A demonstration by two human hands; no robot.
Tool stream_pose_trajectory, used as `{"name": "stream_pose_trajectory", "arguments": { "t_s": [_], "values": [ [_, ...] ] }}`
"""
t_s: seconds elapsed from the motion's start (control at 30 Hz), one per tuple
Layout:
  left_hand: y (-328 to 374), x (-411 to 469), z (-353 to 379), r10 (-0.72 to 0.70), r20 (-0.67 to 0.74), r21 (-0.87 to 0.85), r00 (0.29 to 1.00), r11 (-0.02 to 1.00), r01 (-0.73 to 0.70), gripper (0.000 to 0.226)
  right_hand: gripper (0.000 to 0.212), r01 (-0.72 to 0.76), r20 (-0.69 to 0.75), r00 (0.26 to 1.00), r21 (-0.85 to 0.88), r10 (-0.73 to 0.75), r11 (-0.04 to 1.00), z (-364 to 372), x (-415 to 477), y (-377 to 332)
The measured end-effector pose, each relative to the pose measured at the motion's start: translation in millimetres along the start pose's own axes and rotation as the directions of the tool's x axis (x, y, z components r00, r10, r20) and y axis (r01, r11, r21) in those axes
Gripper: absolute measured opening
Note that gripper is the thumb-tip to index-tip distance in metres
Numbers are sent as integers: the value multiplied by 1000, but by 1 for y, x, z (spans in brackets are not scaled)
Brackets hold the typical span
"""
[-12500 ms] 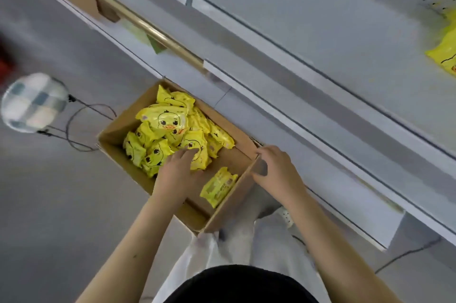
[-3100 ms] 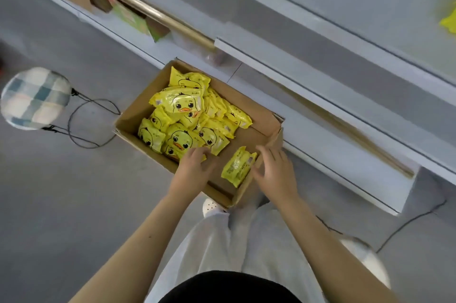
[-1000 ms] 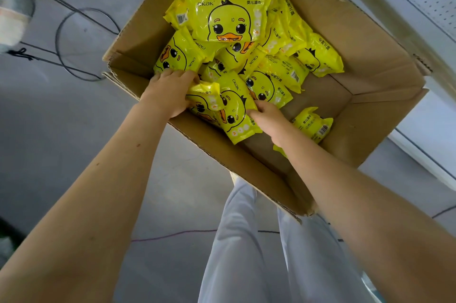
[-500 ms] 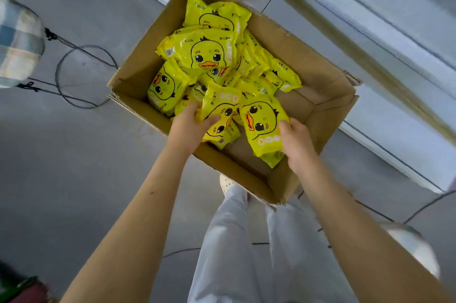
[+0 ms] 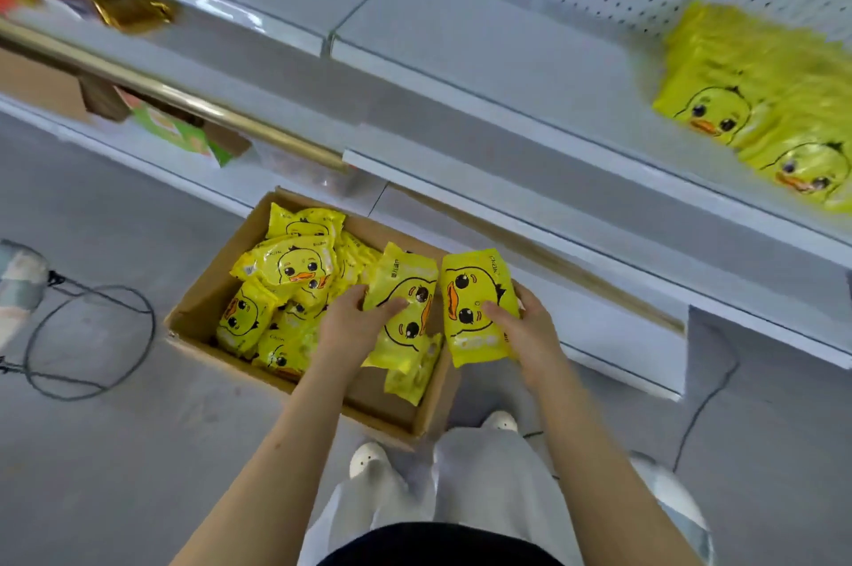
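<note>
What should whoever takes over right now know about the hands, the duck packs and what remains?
Left hand grips one duck pack; right hand grips a second duck pack, both above the cardboard box on the floor.
Boxed packs lie heaped in it; shelved packs lie on the shelf at right.
Done: two picked up, some shelved.
Left: probably shelve these two, then the boxed ones.

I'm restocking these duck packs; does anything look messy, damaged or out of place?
Nothing looks damaged or spilled. The packs in the cardboard box lie in a jumbled heap, unlike the stack on the shelf. A loose black cable loops on the floor beside the box, a possible trip hazard.
</note>
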State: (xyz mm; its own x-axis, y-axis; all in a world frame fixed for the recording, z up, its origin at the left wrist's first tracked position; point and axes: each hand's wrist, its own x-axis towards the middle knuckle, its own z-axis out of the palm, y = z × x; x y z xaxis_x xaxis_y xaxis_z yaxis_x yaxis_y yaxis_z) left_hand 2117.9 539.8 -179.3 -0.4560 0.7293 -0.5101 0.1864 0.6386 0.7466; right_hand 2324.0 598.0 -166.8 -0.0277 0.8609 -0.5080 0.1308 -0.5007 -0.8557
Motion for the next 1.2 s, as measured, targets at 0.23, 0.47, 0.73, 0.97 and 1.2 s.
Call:
{"name": "stream_pose_trajectory", "arguments": {
  "t_s": [0.23,0.47,0.73,0.97,1.2],
  "values": [
    [101,-12,30,231,73,-25,970,973,-229,23,22,102,-35,994,-9,-102,995,-72,8,-58],
    [180,-14,94,291,93,-55,952,956,-287,19,22,230,-95,967,-85,-238,969,-162,37,-109],
    [240,-14,171,352,42,-44,935,936,-351,17,24,301,-107,948,-18,-301,954,-254,82,-138],
    [274,-15,208,350,53,-23,935,937,-349,18,25,325,-109,940,10,-322,946,-295,104,-154],
    [295,-9,223,378,77,17,923,925,-380,19,27,345,-99,935,22,-341,938,-306,110,-162]
  ]
}}
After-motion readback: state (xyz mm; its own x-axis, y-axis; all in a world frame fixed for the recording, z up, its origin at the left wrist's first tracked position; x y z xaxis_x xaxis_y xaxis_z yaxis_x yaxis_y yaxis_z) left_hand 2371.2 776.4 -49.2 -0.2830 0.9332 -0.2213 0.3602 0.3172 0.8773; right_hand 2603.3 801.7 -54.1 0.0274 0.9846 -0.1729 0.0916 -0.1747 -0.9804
